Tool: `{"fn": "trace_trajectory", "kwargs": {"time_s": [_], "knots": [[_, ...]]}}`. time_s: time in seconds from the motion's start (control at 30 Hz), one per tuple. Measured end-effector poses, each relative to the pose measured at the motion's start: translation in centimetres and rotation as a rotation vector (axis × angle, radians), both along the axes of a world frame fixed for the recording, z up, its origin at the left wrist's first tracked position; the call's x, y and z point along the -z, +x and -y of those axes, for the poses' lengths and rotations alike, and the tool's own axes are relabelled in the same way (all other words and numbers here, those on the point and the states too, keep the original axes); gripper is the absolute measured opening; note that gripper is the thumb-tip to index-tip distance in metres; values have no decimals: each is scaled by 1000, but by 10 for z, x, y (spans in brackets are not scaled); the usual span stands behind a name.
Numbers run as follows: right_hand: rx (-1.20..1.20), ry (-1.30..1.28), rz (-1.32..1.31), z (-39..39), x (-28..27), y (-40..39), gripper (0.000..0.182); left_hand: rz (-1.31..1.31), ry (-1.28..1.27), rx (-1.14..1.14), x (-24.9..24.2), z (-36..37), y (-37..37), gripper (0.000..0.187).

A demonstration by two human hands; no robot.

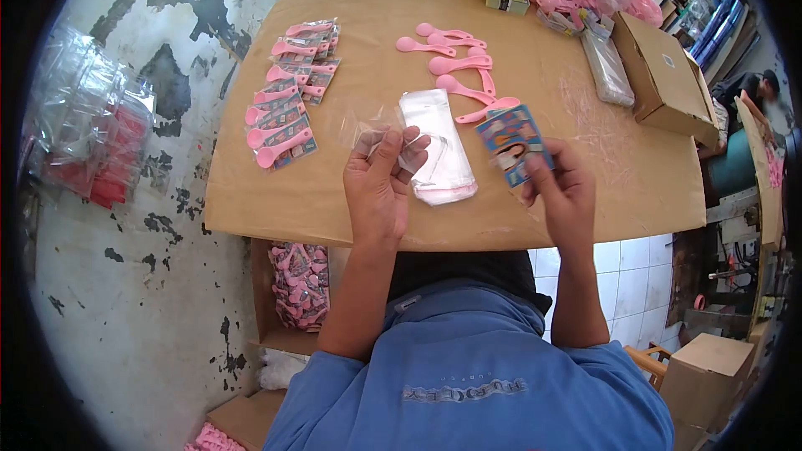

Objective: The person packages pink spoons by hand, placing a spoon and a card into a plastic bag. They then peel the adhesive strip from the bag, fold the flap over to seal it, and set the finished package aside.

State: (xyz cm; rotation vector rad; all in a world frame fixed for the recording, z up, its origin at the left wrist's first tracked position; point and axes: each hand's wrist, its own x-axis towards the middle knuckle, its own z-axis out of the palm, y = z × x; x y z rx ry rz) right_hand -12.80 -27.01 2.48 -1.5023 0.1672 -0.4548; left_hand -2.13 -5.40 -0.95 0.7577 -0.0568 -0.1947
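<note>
Our left hand (380,179) pinches a clear plastic sleeve (393,140) open-fingered near the worktop's (334,200) front edge; our right hand (561,188) grips a printed card with a pink spoon (511,140). Loose spoons (455,63) lie toward the far edge, packed ones (288,100) at left, above a flaking floor (125,284).

At the centre of the frame the left hand (380,184) pinches a clear plastic sleeve (386,135) over a stack of clear bags (439,146) on the brown worktop (351,192). Right of it, the right hand (561,188) holds a printed card (511,144) with a pink spoon. Loose pink spoons (455,63) lie above; packed spoons (288,96) lie at upper left.
</note>
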Motion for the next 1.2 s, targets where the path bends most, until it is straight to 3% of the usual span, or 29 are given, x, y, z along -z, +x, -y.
{"fn": "trace_trajectory", "kwargs": {"time_s": [0.13,0.23,0.37,0.57,0.77,0.97,1.2], "knots": [[-53,-77,-68,-20,3,8,19,11,-14,-31,-6,5,3,13],[-166,7,-138,-23,1,14,18,-6,3,-47,-14,10,2,17],[-72,142,-27,-33,4,26,17,38,18,-17,-11,12,5,23],[-99,-30,-95,-29,15,23,16,37,68,-14,-9,20,2,23],[-181,47,-142,-7,15,14,19,71,135,-34,-12,29,3,22],[-263,-137,-252,2,14,9,19,98,224,100,-7,34,-1,22],[-62,99,-79,-7,18,9,16,132,234,102,-7,32,-3,22]]}}
